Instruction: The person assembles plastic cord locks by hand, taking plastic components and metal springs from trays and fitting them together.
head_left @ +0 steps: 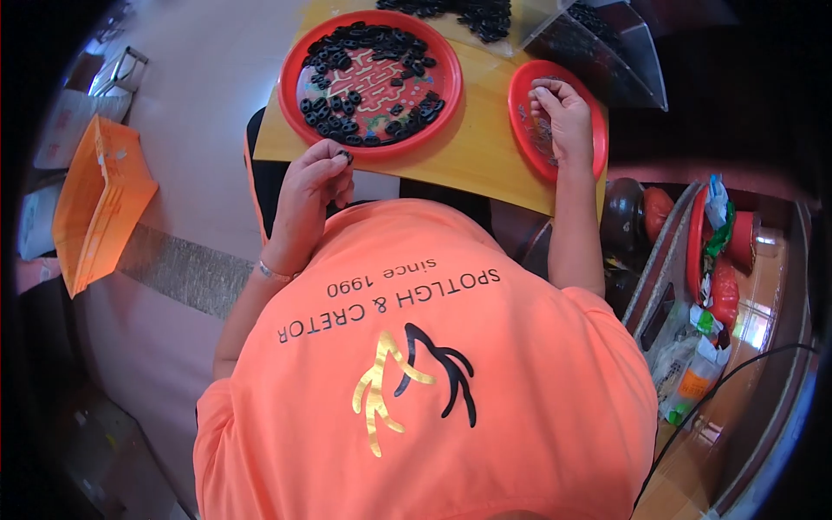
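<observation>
Between the thumb and forefinger of my left hand [314, 184] is a small black piece [346, 156], just below the near rim of a large red round tray [457, 87]. Many black pieces [347, 39] lie around the inside of that tray, over a patterned bottom. My right hand [563, 113] is over a smaller red tray [598, 143] that holds small thin metallic bits [541, 134]. Its thumb and fingertips are pinched together, and whatever they hold is too small to make out.
Both trays sit on a yellow wooden table [490, 113]. More black pieces [481, 19] and a clear bin [637, 56] are at its far side. An orange crate [104, 204] stands at left. Bags and red containers [724, 299] are at right, with a black cable.
</observation>
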{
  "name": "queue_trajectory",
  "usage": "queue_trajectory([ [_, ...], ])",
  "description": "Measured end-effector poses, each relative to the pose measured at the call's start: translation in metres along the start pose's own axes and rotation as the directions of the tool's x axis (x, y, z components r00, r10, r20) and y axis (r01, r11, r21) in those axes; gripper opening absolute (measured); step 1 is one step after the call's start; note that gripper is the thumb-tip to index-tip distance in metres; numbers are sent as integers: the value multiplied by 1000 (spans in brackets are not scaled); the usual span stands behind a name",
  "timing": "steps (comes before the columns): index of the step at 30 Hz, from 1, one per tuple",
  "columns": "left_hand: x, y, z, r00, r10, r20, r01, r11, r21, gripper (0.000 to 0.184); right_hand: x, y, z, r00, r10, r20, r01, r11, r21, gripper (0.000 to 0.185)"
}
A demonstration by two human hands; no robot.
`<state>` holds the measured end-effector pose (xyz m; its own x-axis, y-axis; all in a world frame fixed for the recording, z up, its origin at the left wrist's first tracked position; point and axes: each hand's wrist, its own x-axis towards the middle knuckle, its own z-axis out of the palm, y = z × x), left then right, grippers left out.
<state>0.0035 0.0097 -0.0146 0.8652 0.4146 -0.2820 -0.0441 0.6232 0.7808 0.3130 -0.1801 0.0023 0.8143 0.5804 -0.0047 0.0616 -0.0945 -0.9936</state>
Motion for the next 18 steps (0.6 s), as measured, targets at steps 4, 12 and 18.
queue_trajectory([
  [4, 0, 4, 4, 1000, 29, -9, -29, 999, 17, 11, -29, -15, 62, 975, -11, 220, -38, 975, 218, 11],
  [12, -8, 21, 25, 990, 140, 14, -141, 981, 130, 12, -66, -39, 151, 856, -136, 499, 64, 985, 158, 26],
  [18, -11, 19, 23, 977, 212, -20, -197, 938, 286, 14, -83, -36, 161, 825, -116, 553, 26, 985, 168, 24],
])
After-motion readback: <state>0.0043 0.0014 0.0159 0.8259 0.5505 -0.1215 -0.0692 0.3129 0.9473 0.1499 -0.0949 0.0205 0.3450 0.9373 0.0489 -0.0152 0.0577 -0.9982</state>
